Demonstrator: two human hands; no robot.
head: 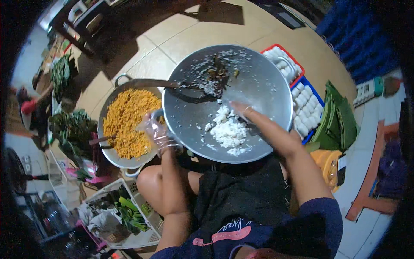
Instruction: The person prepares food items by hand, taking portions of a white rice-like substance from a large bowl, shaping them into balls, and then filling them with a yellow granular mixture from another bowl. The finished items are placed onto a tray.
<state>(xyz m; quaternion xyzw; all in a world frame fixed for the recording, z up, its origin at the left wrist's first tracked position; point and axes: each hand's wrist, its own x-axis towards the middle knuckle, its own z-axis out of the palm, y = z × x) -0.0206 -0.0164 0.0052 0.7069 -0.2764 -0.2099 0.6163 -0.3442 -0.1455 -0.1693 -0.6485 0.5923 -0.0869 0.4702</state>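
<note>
A large metal wok (265, 77) sits before me, holding a clump of white rice (228, 129) and dark residue on its far wall. My right hand (241, 110), in a clear plastic glove, is inside the wok just beside the rice; whether it holds any is unclear. My left hand (158, 131), gloved too, is at the wok's left rim by its handle, over the edge of a pan of yellow-orange crumbly food (129, 119). Its fingers are partly hidden by glare. A wooden spatula (148, 83) lies across both vessels.
Right of the wok are red (299, 61) and blue (320, 97) trays of white rolls, and stacked banana leaves (334, 119). A white plastic crate (142, 210) with greens stands lower left. Another person (29, 106) is at the far left.
</note>
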